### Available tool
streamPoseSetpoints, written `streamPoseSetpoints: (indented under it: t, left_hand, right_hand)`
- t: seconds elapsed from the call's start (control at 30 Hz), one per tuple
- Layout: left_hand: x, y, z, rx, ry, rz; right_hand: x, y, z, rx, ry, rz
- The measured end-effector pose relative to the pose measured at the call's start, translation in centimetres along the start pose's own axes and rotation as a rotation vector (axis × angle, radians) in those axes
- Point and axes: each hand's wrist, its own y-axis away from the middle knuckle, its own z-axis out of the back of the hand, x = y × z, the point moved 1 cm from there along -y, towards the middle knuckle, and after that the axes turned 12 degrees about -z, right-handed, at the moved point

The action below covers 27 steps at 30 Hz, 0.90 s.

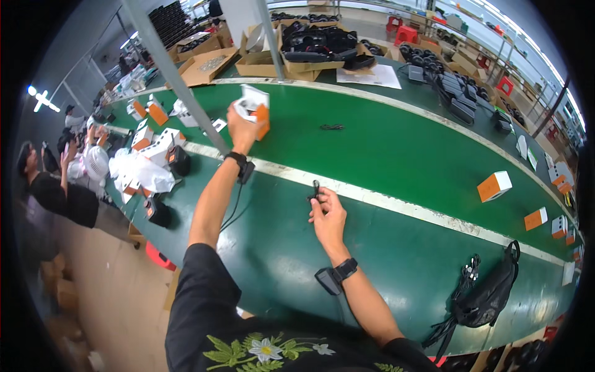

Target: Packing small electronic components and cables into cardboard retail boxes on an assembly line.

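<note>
Head view, wide fisheye, dark rim. Looks down and forward from above the shirt [273,352]; left hand [243,129] and right hand [328,218] near, bench [273,254] below, belt [403,149] beyond, room far back.

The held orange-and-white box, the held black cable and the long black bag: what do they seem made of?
Box: probably smooth cardboard, judging by its flat panels and raised flap.
Cable: likely plastic or rubber, from its bundled look; finish too small to judge.
Bag: apparently fairly matt fabric, given its soft outline.
</note>
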Motion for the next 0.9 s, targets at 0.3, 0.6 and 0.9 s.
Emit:
streamPoseSetpoints:
  t: [0.3,0.6,0.9]
  left_hand:
    - [-17.8,23.4,24.7,0.196,0.083,0.02]
    - [-23.1,33.8,30.9,-0.021,0.076,0.338]
    - [-21.2,35.6,33.9,0.036,0.065,0.026]
  right_hand:
    - [6.8,3.9,-0.2,0.012,-0.064,0.267]
    - [15.2,21.2,-4.6,0.61,0.291,0.562]
    - [13.3,19.6,-5.7,0.324,0.78,0.727]
